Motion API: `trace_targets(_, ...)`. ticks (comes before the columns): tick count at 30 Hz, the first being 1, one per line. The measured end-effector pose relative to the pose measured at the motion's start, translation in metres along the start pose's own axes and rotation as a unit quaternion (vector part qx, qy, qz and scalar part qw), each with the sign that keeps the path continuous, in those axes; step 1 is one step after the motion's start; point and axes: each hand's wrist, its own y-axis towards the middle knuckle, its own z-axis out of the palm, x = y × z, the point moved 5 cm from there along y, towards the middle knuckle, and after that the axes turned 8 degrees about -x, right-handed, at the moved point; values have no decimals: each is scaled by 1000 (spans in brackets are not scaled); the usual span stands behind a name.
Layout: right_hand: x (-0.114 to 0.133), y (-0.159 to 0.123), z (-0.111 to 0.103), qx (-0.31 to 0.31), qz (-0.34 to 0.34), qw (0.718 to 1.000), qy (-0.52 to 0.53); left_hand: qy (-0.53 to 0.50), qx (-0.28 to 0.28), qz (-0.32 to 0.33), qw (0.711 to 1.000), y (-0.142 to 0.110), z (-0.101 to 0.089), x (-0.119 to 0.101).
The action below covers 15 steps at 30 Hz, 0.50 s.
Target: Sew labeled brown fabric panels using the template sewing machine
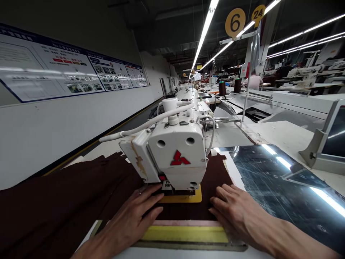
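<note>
Dark brown fabric (185,212) lies flat under the head of a white sewing machine (175,144). My left hand (134,210) rests on it left of the needle area, fingers stretched out and thumb apart. Its fingertips are beside a yellow plate (198,196), which sits on the fabric below the machine head. On the right, my right hand (234,205) has its fingers bent and drawn together on the fabric near its right edge. The needle is hidden behind the machine head. A yellow strip (185,233) runs along the near edge of the work surface.
More brown fabric (54,198) spreads out on the left. A shiny dark metal plate (269,183) covers the table at right, with a screen (334,133) beyond it. Brown thread cones (222,89) and a metal pole (247,86) stand behind. A white wall (67,126) runs along the left.
</note>
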Motion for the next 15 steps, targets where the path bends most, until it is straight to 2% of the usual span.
trace_targets(3, -2, -6, -3, -3, -1, 1000, 4, 17, -18, -7, 1000, -13, -9, 15)
trace_targets(8, -10, -21, -13, -52, 11, 998, 23, 11, -32, -53, 998, -39, -27, 47)
trace_targets(11, -15, -33, -21, -83, 17, 996, 37, -2, -52, -122, 991, -51, -41, 73)
trace_targets(15, -26, -50, -27, -126, 8, 990, 57, -15, -51, -261, 964, -66, -59, 98)
